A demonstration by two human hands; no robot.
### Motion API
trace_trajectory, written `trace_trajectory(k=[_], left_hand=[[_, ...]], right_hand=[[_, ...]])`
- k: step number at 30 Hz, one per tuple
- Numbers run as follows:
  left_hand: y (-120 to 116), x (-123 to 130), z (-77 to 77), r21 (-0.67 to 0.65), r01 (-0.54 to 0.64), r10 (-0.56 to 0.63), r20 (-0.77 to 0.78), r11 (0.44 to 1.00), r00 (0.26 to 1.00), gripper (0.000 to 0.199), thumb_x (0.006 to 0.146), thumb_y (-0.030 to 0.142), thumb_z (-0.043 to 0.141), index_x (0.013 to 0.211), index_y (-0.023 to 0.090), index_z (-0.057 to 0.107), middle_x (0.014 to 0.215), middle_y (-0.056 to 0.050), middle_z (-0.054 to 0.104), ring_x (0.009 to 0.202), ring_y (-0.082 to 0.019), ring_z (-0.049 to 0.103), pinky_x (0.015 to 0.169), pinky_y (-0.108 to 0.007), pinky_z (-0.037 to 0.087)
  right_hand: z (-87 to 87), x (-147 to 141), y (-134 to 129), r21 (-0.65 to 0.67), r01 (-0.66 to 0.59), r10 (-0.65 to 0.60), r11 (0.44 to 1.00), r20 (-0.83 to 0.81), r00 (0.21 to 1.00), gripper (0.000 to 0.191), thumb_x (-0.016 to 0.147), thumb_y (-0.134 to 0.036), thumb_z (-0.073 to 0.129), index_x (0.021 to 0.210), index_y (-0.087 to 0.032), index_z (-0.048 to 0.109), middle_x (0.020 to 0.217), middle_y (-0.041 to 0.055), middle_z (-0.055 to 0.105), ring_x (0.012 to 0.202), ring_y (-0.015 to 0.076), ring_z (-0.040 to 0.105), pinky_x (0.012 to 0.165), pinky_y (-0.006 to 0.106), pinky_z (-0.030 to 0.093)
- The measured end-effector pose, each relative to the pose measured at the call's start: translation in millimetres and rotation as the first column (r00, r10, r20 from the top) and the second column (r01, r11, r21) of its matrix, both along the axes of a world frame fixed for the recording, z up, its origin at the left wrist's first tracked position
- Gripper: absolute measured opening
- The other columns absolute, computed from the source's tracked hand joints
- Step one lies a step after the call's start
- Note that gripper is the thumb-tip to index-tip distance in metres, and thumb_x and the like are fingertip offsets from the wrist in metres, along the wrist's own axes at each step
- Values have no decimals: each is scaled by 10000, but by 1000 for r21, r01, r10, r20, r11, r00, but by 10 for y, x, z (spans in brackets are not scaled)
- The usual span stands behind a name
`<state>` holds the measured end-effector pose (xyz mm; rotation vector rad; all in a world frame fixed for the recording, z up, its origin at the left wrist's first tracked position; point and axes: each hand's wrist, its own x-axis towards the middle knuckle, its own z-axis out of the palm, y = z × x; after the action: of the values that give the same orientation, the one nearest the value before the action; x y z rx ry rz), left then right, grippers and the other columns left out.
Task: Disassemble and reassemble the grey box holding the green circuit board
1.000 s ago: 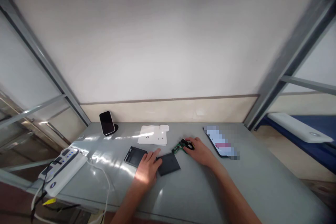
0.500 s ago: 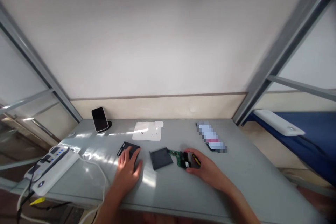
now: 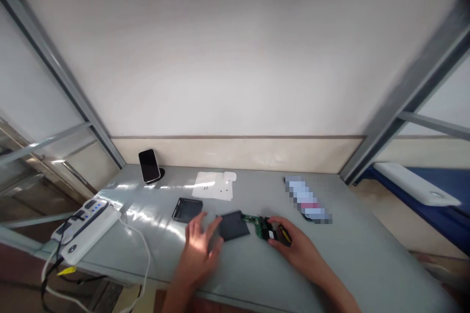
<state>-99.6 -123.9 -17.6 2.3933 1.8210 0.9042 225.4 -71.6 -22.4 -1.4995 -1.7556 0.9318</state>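
My left hand (image 3: 200, 247) hovers with its fingers apart at the left edge of a flat dark grey panel (image 3: 234, 226); nothing is in it. Behind and left of that hand, a black open-topped case (image 3: 187, 209) lies on the table. My right hand (image 3: 290, 242) is closed around a black part with a yellow mark (image 3: 285, 234), to the right of a green circuit board (image 3: 258, 226). The board's narrow end reaches the panel's right corner. Whether the black part is joined to the board cannot be made out.
A white sheet with small dark dots (image 3: 213, 187) lies behind the case. A phone with a pixelated screen (image 3: 306, 198) is at the back right. A black-screened device (image 3: 149, 165) stands back left. A white power strip (image 3: 90, 234) with cables lies at the left edge.
My left hand has let go of the black case and moved right to the grey panel. My right hand keeps its hold. The whole view has shifted slightly.
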Motion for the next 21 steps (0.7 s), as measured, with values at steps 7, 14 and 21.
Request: trace_trajectory(k=[7,14,21], left_hand=[[-69,133,-11,-70,31,-27,64,997,998,192,974,138,522,1015,249,673,1300,-99,697,1250,-300,630,1073,-518,548],[-48,66,-49,-53,36,-32,75,998,997,323,959,180,574,1248,277,680,1349,-102,701,1248,-302,663,1071,-502,577],[-57,33,-23,-88,45,-34,115,995,993,612,847,82,559,1421,288,610,1540,-106,597,1374,-310,602,1122,-522,556]], right_hand=[[-107,8,14,0,54,-53,999,53,997,453,766,-449,721,1186,-279,714,1198,63,787,1051,336,716,972,445,544],[-8,19,-16,-74,35,-33,997,29,999,707,702,-338,750,1399,-311,637,1421,44,696,1294,347,636,1122,447,465],[-6,-25,12,-24,62,-61,998,28,998,701,707,-340,740,1398,-302,629,1514,82,579,1334,316,614,1124,413,483]])
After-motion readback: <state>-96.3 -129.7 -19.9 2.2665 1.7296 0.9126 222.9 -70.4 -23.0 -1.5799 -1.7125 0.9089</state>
